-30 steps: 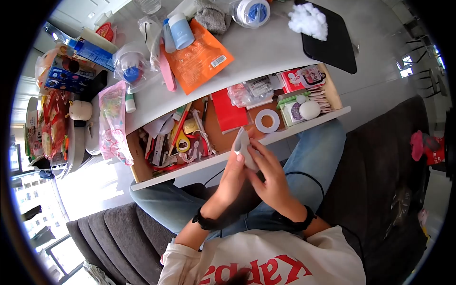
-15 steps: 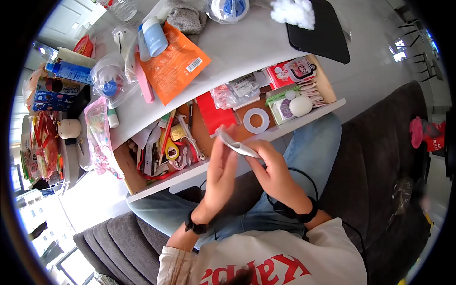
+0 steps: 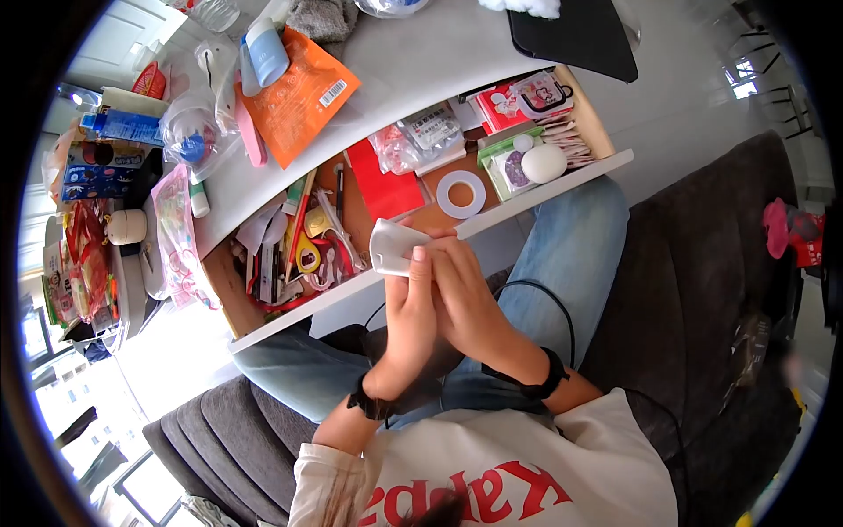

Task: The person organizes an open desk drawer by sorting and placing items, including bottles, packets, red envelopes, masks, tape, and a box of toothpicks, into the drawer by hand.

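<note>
A small white folded piece [image 3: 395, 248] is between my two hands, just above the front edge of the open drawer [image 3: 303, 306]. My left hand [image 3: 411, 321] grips it, with the thumb lying on its near face. Against it, my right hand [image 3: 470, 303] is pressed, its fingers closed round the right end of the piece. What the piece is made of is hard to tell. Behind it in the drawer lie a red packet [image 3: 384, 178] and a white tape roll [image 3: 461, 194].
Scissors [image 3: 307, 253] and pens fill the drawer's left part; boxes and a white round object [image 3: 543, 163] its right. On the table are an orange pouch [image 3: 299, 97], a blue bottle [image 3: 267, 54] and a black mat [image 3: 575, 37]. A dark cable [image 3: 562, 307] crosses my leg.
The white piece has turned, its broader face now showing at the left. My hands, apart at the palms half a second ago, have come together. The view has shifted, moving table items up.
</note>
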`<move>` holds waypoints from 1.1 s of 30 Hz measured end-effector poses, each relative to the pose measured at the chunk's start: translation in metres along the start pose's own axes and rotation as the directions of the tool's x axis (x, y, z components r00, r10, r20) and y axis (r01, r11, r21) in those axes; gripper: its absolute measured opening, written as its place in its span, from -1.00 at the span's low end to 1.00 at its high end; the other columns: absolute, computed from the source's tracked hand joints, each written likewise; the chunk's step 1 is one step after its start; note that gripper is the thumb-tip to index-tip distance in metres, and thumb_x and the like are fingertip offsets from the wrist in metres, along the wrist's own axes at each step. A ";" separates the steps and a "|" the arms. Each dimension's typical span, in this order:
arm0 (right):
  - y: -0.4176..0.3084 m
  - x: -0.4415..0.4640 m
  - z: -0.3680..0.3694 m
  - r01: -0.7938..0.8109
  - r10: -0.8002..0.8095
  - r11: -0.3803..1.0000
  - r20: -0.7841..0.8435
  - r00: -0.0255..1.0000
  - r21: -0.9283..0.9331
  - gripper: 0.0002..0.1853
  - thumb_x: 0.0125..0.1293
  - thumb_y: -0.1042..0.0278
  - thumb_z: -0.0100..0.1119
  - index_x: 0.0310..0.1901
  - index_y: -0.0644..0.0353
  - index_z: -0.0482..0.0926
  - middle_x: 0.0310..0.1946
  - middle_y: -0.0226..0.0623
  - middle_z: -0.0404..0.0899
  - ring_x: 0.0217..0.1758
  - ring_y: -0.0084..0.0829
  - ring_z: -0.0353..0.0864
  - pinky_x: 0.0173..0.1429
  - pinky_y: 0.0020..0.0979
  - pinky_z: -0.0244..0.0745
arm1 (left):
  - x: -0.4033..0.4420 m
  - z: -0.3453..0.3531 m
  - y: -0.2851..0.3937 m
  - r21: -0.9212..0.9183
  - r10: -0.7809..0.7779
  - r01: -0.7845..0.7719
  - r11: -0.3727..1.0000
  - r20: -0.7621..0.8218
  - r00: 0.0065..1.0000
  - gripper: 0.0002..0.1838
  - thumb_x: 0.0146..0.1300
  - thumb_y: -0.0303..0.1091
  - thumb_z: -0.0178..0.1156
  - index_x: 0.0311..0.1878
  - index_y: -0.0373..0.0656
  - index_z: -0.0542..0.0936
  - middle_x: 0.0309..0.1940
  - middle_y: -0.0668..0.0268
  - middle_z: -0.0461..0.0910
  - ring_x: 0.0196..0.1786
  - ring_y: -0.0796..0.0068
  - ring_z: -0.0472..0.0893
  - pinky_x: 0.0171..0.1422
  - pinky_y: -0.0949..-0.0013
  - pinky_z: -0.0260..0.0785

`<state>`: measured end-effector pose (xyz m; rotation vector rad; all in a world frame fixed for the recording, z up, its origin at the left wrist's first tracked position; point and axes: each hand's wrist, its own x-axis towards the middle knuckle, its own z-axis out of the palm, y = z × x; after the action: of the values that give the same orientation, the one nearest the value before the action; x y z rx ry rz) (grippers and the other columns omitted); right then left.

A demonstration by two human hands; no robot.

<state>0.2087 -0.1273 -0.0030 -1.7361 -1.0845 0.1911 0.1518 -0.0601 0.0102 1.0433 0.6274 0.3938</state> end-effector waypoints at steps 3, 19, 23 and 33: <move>0.003 -0.002 -0.004 -0.034 0.027 0.984 0.041 0.999 0.175 -0.66 0.09 0.61 0.03 -0.04 0.33 0.33 -0.11 -0.06 0.35 -0.02 -0.04 0.34 0.08 -0.21 0.29 | 0.001 -0.010 0.002 0.052 0.008 -0.013 0.999 0.097 0.995 -0.51 0.43 -0.19 -0.18 0.30 -0.23 0.06 0.08 0.11 0.37 0.10 0.37 0.42 0.20 0.34 0.27; 0.015 0.002 -0.023 -0.104 0.144 0.960 -0.140 0.980 0.261 -0.72 0.12 0.64 0.14 -0.08 0.30 0.48 -0.14 -0.21 0.46 -0.06 -0.32 0.48 -0.02 -0.44 0.39 | 0.010 -0.013 -0.001 -0.098 -0.008 0.036 0.995 0.276 0.961 -0.52 0.45 -0.21 -0.25 0.30 -0.30 0.13 0.32 0.11 0.15 0.32 0.35 0.22 0.38 0.28 0.02; 0.016 0.001 -0.023 -0.082 0.093 0.990 -0.089 0.992 0.116 -0.60 0.05 0.65 0.16 -0.01 0.28 0.48 -0.07 -0.18 0.43 0.00 -0.22 0.45 0.05 -0.36 0.36 | 0.013 -0.014 0.001 -0.108 -0.057 0.090 0.990 0.278 0.959 -0.50 0.45 -0.18 -0.29 0.32 -0.31 0.09 0.31 0.11 0.15 0.31 0.33 0.22 0.39 0.27 0.02; 0.042 0.026 -0.057 -0.022 0.022 0.999 -0.025 0.999 -0.031 -0.67 0.09 0.67 0.06 -0.05 0.31 0.49 -0.21 -0.16 0.50 -0.18 -0.25 0.56 -0.11 -0.37 0.46 | 0.060 -0.006 0.000 -0.086 -0.365 0.435 0.896 0.416 0.833 -0.52 0.42 -0.12 -0.19 0.21 -0.31 0.24 0.06 0.17 0.42 0.08 0.37 0.47 0.21 0.25 0.29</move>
<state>0.2809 -0.1490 -0.0021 -1.7745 -1.0562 0.1672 0.1931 -0.0212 -0.0093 0.7596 0.4250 -0.1317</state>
